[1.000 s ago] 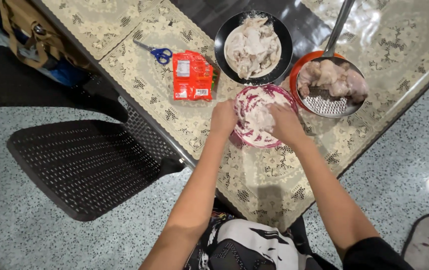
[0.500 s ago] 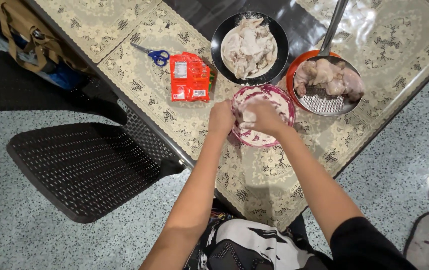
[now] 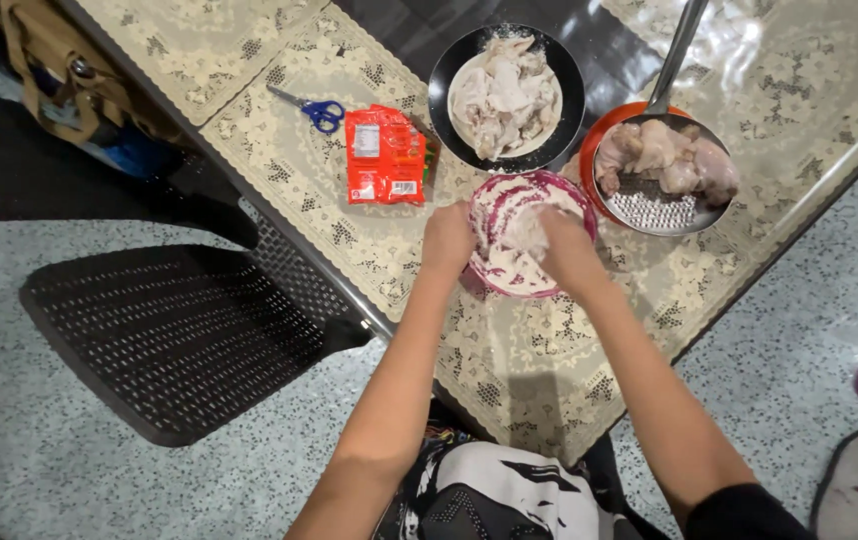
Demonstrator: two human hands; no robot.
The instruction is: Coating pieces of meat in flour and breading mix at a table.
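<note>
Here the pink bowl (image 3: 519, 240) sits on the lace-patterned table (image 3: 569, 340), toward its near edge, and both hands are at it. The left hand (image 3: 447, 238) is curled against the bowl's left rim, fingers closed on the edge and holding it. The right hand (image 3: 564, 250) is down inside the bowl from the right side, its floured fingers bent around a pale, flour-coated piece (image 3: 527, 232); how firmly they close on it cannot be told, since the back of the hand covers the grip. White flour lines the bowl's inner wall. Just beyond the bowl, further from the near edge, stands a black plate (image 3: 444, 75) piled with coated pieces. To the right of that, a metal strainer (image 3: 649, 208) with raw chicken rests over an orange dish, its long handle running off toward the far edge. Left of the plate lies a red packet (image 3: 384, 155), and beside that a pair of blue-handled scissors (image 3: 314, 107). A black mesh chair (image 3: 179, 340) stands off the table's left edge.
</note>
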